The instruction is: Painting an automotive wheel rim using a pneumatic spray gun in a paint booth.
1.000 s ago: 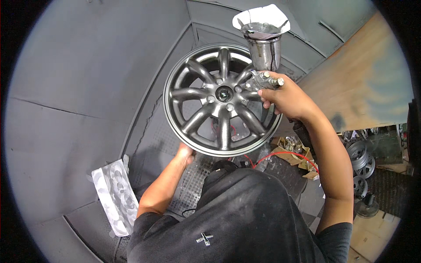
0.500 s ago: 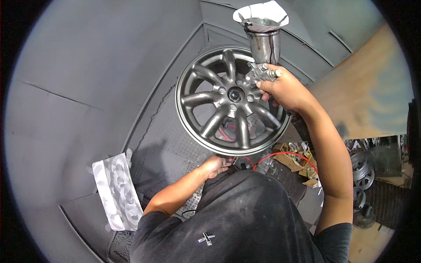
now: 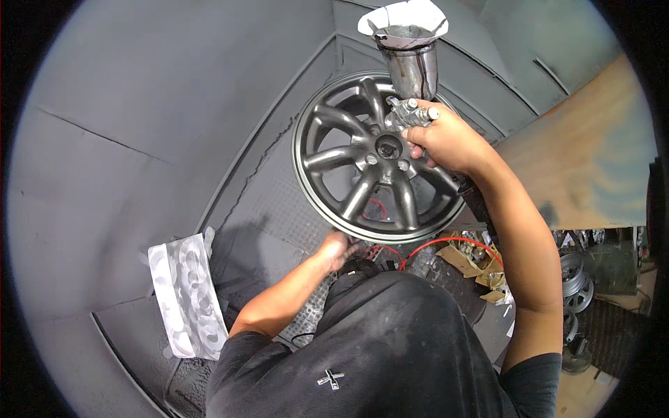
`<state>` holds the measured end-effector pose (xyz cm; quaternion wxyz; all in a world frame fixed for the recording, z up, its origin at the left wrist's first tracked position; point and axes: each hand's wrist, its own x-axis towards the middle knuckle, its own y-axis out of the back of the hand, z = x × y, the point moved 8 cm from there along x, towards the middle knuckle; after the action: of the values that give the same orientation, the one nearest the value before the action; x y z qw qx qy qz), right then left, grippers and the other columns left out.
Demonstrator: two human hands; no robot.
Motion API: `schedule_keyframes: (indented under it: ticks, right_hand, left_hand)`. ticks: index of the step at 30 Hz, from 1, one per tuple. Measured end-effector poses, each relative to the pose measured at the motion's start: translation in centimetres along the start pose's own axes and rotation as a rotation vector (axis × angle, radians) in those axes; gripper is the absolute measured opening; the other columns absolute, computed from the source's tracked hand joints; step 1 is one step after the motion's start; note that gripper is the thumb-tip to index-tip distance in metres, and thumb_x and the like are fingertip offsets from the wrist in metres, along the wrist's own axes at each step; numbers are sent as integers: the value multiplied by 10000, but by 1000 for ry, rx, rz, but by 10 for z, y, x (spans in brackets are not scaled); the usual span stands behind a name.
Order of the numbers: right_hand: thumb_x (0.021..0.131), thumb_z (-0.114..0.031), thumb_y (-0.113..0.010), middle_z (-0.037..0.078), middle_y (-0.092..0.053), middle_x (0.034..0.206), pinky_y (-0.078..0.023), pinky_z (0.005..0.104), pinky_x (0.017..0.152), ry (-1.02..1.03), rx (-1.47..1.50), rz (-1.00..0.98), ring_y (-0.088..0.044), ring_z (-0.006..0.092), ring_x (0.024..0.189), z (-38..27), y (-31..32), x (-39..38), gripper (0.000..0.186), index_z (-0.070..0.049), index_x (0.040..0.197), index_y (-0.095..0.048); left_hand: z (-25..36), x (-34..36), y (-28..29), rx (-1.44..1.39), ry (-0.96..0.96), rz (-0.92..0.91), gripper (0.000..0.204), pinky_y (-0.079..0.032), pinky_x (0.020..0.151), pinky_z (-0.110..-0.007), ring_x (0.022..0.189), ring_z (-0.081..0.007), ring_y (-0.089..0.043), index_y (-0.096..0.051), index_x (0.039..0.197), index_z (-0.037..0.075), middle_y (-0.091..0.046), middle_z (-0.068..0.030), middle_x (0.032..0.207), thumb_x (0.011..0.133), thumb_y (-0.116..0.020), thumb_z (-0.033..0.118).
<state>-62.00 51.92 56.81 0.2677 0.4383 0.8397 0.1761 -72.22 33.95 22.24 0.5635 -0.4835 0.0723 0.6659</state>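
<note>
Your right hand (image 3: 447, 139) has its grip clenched around the gun (image 3: 411, 113), in front of the wheel's upper right part. The cup (image 3: 410, 73), with a white collar (image 3: 431, 12) at its mouth, sits on the gun. The wheel (image 3: 388, 146) is ahead of you, spoked face toward you. Your left hand (image 3: 337, 251) is at its lower rim; its grip state cannot be determined. The red hose (image 3: 446, 241) passes beyond your right forearm.

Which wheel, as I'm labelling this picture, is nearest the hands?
The large dark wheel mid-picture, partly hidden by the right hand and spray gun; the other wheels look smaller, paler, at far right.
</note>
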Motion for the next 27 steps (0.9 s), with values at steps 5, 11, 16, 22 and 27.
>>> schedule_keyframes:
  ticks: [5,11,16,22,27]
  right_hand:
    - [914,-66,-601,25,-601,788,-506,276,499,14,74,3,-599,120,662,-12,-9,-23,332,-33,1242,-555]
    - [904,-59,-585,-6,-593,796,-492,260,511,1,69,-77,-576,86,674,-8,-8,-31,350,-82,1253,-566]
    - [921,-63,-581,7,-616,895,-527,265,552,-22,131,-87,-598,91,737,-12,-8,-34,356,-92,1275,-560]
    - [922,-65,-583,14,-611,802,-508,276,531,63,67,3,-596,100,684,-5,3,-28,341,-65,1262,-563]
    - [916,-66,-581,14,-591,745,-478,275,507,67,60,6,-570,101,630,-6,-1,-20,326,-58,1242,-572]
  left_hand:
    - [-60,0,-17,252,101,-208,365,-474,875,-328,977,-167,-560,-615,1190,62,-634,-47,1107,833,-543,45]
    - [-69,12,-5,408,177,-238,438,-497,871,-291,993,-179,-617,-574,1304,9,-657,-78,1223,868,-529,3]
    - [27,43,83,126,-219,134,266,-488,609,-274,710,-157,-587,-640,1072,-5,-659,-67,864,898,-439,-7]
    - [25,31,46,90,-137,20,263,-521,768,-320,904,-146,-632,-544,1276,152,-676,-5,1066,1030,-479,216]
    - [-20,2,0,88,-24,-30,221,-477,673,-286,866,-118,-576,-610,1152,107,-641,-4,1077,1031,-484,242]
